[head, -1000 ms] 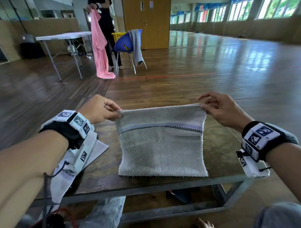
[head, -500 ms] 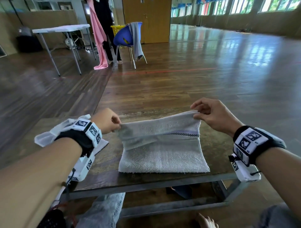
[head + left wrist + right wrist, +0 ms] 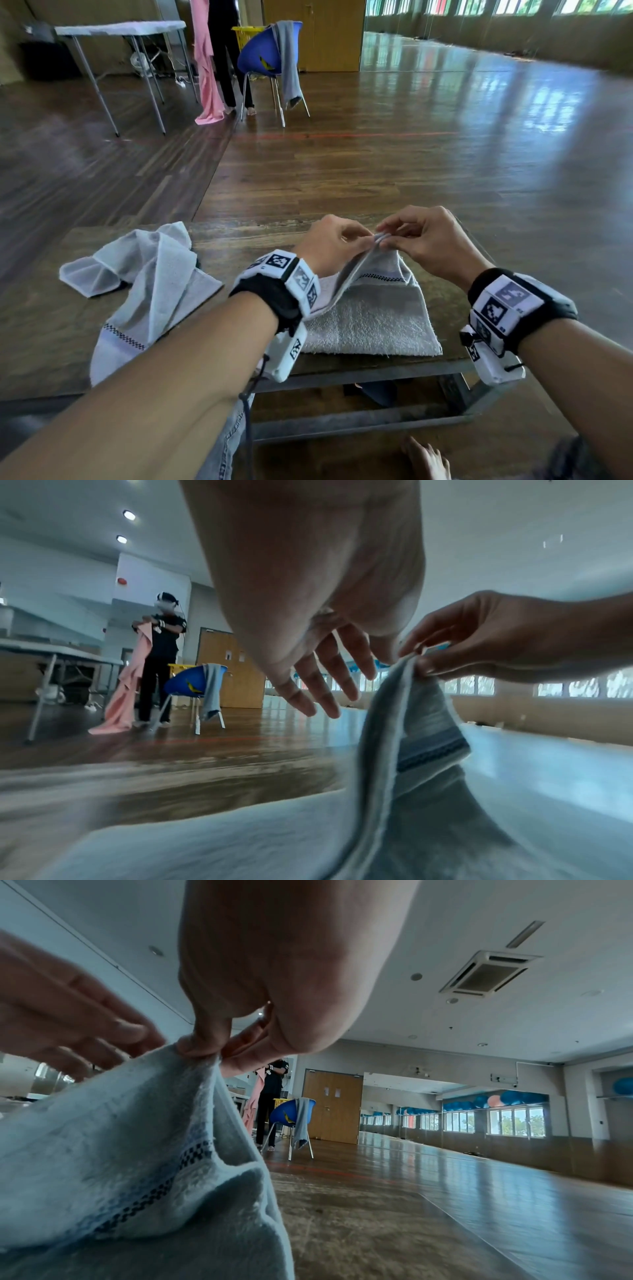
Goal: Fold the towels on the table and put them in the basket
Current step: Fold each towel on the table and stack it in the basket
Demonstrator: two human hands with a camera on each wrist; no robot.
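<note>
Pinching grey towel (image 3: 376, 308) corners together, right hand (image 3: 431, 240), left hand (image 3: 329, 243).

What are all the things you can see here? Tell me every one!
Grey towel: one, grey, on the table, top edge lifted.
White towel: one, white, crumpled at table's left.
Table: one, brown, in front.
Blue chair: one, far back, grey cloth over it.
Yellow basket: one, behind the chair.
White table: one, far left.
Pink cloth: one, held by a standing person.
Left hand: at the grey towel's raised edge.
Right hand: pinching that edge.
</note>
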